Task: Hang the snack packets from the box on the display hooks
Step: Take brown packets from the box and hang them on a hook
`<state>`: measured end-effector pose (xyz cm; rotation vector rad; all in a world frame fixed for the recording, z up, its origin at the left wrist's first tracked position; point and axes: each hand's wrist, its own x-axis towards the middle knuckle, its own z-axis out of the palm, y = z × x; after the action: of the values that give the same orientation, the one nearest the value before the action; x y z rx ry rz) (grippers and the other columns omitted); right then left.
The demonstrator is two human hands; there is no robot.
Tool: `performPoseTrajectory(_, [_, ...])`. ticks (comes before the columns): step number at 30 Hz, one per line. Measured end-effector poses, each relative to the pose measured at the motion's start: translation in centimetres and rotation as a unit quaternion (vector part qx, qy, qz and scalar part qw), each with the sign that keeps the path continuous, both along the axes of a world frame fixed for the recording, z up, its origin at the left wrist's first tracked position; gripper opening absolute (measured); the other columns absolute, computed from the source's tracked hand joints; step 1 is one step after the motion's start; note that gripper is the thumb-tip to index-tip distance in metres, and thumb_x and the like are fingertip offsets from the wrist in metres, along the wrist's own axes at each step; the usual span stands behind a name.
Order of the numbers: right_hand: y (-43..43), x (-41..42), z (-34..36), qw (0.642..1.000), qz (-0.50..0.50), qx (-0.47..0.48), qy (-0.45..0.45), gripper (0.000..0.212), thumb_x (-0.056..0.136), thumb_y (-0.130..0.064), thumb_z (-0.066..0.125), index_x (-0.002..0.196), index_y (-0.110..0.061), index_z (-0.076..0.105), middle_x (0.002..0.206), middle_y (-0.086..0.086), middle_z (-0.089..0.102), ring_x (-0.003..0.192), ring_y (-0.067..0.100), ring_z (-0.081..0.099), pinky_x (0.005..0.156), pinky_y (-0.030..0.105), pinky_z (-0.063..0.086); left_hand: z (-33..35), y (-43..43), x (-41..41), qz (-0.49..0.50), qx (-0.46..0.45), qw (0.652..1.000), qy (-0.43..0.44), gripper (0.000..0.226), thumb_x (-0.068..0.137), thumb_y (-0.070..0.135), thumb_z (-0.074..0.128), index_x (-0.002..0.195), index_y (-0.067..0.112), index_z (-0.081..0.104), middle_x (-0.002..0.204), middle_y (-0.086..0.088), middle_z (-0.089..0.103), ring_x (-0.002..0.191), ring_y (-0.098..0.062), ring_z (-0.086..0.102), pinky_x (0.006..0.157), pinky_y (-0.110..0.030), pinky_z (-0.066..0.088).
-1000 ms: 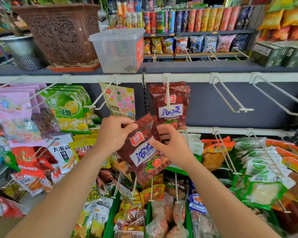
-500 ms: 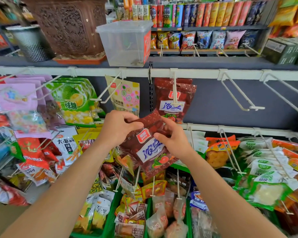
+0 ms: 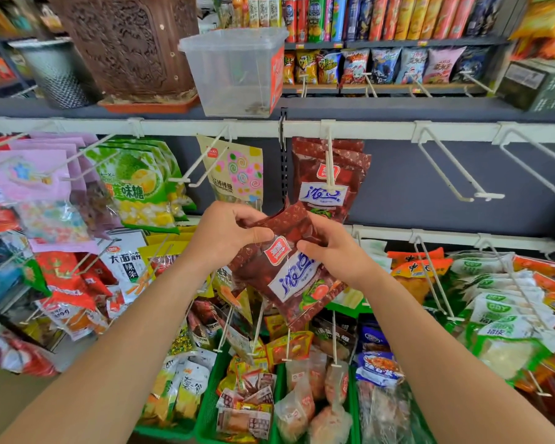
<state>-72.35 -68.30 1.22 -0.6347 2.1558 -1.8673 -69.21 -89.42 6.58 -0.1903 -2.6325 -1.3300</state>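
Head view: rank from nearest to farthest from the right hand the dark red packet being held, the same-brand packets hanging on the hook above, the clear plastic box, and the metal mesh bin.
From the right hand:
1. Dark red packet, gripped in it.
2. Hanging dark red packets, just above.
3. Clear plastic box, on the shelf, upper left.
4. Metal mesh bin, far left on the shelf.

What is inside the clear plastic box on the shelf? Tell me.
The clear box looks nearly empty: only a little debris shows on its floor. Its red label covers the right wall, hiding that side.
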Motion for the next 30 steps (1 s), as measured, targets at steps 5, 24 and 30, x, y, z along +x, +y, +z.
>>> performPoseTrajectory(5, [-0.1,-0.2,0.2,1.000,-0.023,-0.006,0.005,0.043,0.096,-0.007,0.060,0.135,-0.026,0.056,0.119,-0.004,0.069,0.106,0.010,0.068,0.082,0.029,0.059,-0.5,-0.2,-0.3,0.011,0.005,1.000,0.006,0.003,0.078,0.022,0.078,0.079,0.025,0.077,0.074,0.012,0.073,0.072,-0.003,0.065,0.067,-0.022,0.051])
performPoseTrajectory(24, [-1.5,-0.3,-1.4,0.984,-0.175,-0.004,0.039,0.008,0.092,-0.011,0.067,0.095,-0.008,0.074,0.091,-0.001,0.076,0.086,0.012,0.072,0.079,0.032,0.058,-1.2,-1.9,1.8,0.019,0.143,0.989,-0.012,0.021,0.083,0.011,0.073,0.103,0.020,0.073,0.094,0.007,0.075,0.091,-0.004,0.069,0.074,-0.014,0.051])
performPoseTrajectory(30, [-1.6,-0.1,-1.5,0.980,-0.194,-0.040,0.009,0.009,0.094,-0.010,0.064,0.095,-0.006,0.073,0.090,0.003,0.077,0.087,0.022,0.073,0.083,0.047,0.059,-1.8,-3.2,3.2,-0.003,0.142,0.990,-0.005,0.042,0.079,0.004,0.075,0.112,0.028,0.068,0.115,0.018,0.068,0.112,0.003,0.059,0.092,-0.018,0.047])
